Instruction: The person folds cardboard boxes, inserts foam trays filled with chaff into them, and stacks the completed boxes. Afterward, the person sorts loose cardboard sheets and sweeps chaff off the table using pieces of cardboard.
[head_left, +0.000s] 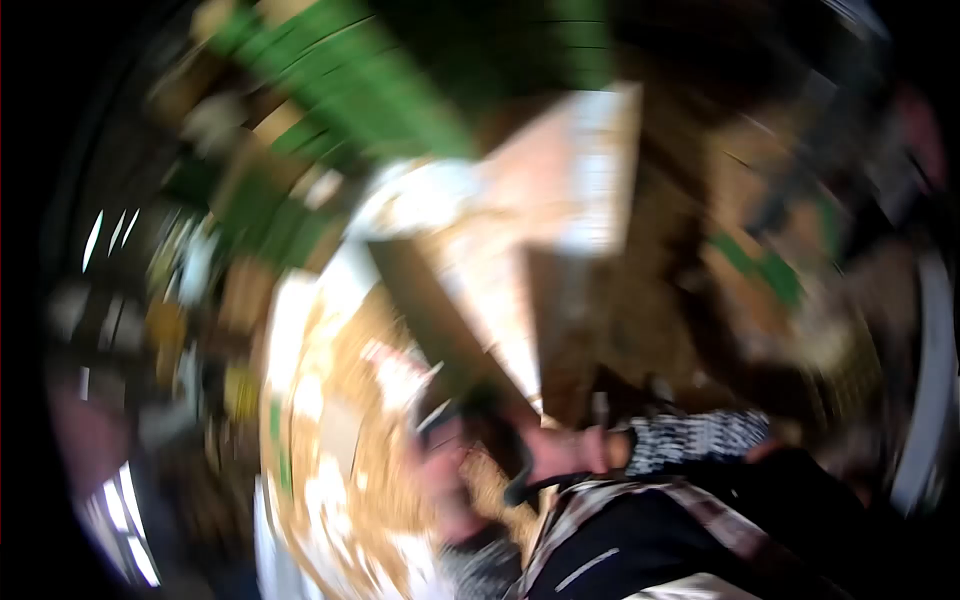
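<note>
Strong motion blur smears the whole head view. My left hand is low in the middle, coming out of a grey knitted sleeve. Beside it on the right is my right hand, below a black-and-white knitted sleeve. A dark object, too smeared to name, lies between and around the fingers of both hands. Just beyond them a long dark flat strip slants away up and to the left. Whether either hand grips anything is lost in the blur.
Green stacked pieces stand at the far upper left. A pale, sunlit panel or box side rises beyond my hands. Light brown, brightly lit material covers the surface to the left. More green pieces show at the right.
</note>
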